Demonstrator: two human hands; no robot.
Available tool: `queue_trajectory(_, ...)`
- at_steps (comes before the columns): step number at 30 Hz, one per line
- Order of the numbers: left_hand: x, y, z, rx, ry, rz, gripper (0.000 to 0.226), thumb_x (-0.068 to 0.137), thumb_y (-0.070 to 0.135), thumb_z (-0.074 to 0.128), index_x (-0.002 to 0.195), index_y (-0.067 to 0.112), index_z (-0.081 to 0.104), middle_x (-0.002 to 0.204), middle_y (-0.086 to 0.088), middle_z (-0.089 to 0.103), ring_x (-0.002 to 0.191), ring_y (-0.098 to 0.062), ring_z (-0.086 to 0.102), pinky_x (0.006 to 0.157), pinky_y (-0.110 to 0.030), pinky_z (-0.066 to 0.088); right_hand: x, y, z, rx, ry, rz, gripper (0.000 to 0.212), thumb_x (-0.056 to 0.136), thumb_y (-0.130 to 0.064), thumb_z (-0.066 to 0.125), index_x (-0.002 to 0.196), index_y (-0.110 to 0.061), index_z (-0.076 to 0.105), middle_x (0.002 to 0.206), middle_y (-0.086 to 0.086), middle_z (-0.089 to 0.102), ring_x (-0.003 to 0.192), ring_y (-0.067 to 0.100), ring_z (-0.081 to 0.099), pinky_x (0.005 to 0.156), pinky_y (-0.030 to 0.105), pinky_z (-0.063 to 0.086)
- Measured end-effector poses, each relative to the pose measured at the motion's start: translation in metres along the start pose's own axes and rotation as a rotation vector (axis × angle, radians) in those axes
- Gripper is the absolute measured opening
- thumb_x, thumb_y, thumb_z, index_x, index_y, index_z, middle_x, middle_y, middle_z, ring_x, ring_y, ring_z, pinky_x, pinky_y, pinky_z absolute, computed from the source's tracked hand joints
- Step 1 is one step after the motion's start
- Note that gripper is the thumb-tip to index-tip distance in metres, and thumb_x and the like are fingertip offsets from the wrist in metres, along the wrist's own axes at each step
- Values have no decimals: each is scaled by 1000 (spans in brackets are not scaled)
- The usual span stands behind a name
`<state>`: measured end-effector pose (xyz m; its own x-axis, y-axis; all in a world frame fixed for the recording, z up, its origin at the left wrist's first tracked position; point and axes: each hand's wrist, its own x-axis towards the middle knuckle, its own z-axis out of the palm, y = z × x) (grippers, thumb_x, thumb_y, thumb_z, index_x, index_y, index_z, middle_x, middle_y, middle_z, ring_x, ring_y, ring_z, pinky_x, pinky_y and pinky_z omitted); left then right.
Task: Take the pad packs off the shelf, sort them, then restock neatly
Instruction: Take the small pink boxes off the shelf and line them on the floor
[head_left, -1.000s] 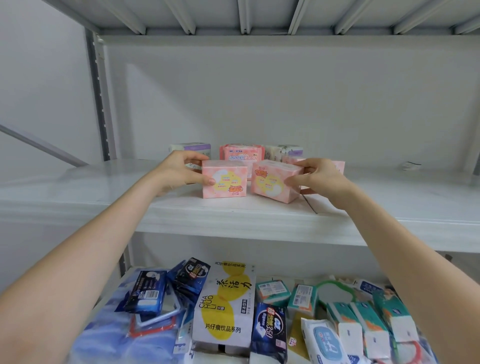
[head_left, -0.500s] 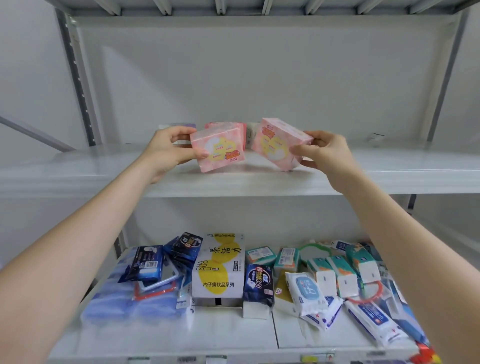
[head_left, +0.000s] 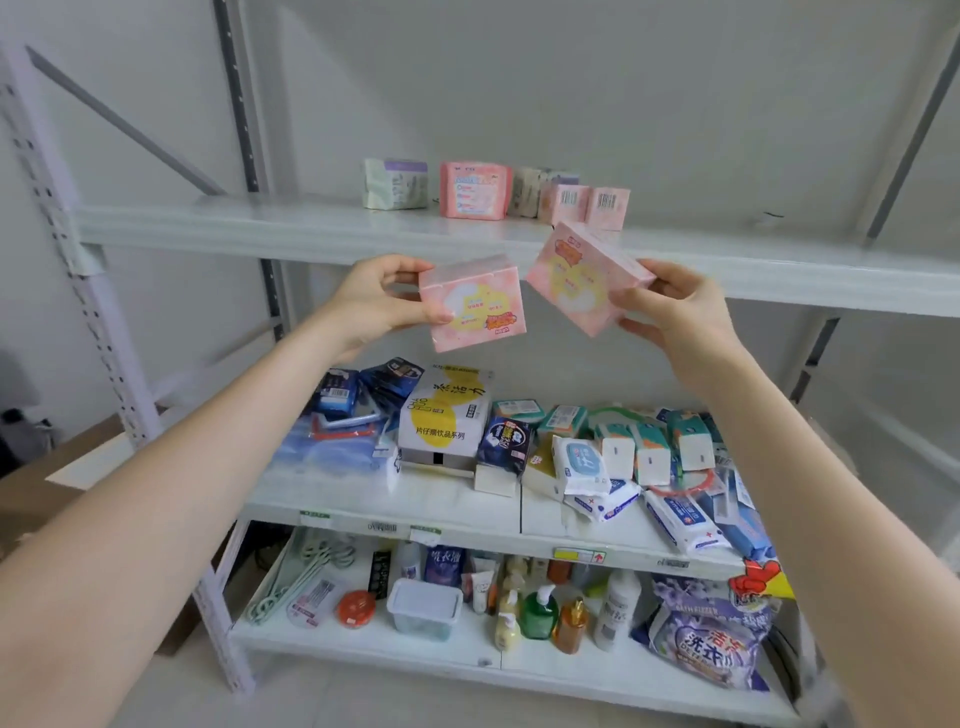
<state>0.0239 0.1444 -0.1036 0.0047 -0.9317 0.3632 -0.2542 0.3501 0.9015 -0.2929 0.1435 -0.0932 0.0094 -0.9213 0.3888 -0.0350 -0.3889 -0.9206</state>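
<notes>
white metal shelf (head_left: 322, 234) against grey wall (head_left: 623, 93), five pad packs (head_left: 472, 189) far back. left hand (head_left: 376, 301) and right hand (head_left: 680, 306) each grasp a pink pack (head_left: 472, 304), held clear of it.

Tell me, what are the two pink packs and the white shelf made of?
Left pack and right pack: probably thin plastic wrap, slightly shiny, printed, with soft folded edges. Shelf: likely painted metal, smooth white, faint sheen, holes punched in its posts.
</notes>
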Motion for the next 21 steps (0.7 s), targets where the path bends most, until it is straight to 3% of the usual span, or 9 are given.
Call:
queue_trajectory(6,-71,-17,21,17,-54,-70,58,63,5,87,112,21,61,116,1,66,109,-14,64,88,-31,55,-77,20,-12,-8,47,95,47,79,-2,74,123,-10,61,112,6,70,101,20,70,85,33,59)
queue_trajectory(9,-103,-29,30,8,-98,-121,59,63,3,87,113,20,60,115,0,66,105,-13,65,84,-30,56,-116,33,-17,-7,71,139,48,79,0,73,124,-10,60,113,6,70,100,21,70,83,31,58)
queue_trajectory(13,-149,-48,43,29,-164,-169,59,62,4,88,111,23,60,110,4,66,95,-7,66,68,-17,53,-167,53,-21,10,98,198,46,78,2,73,121,-10,61,110,4,71,98,18,71,76,23,57)
queue_trajectory(21,-230,-97,83,80,-261,-304,63,59,3,89,110,21,57,113,2,62,102,-14,64,75,-25,55,-257,115,-46,4,129,362,52,77,2,73,125,-9,58,115,10,68,106,24,67,87,35,57)
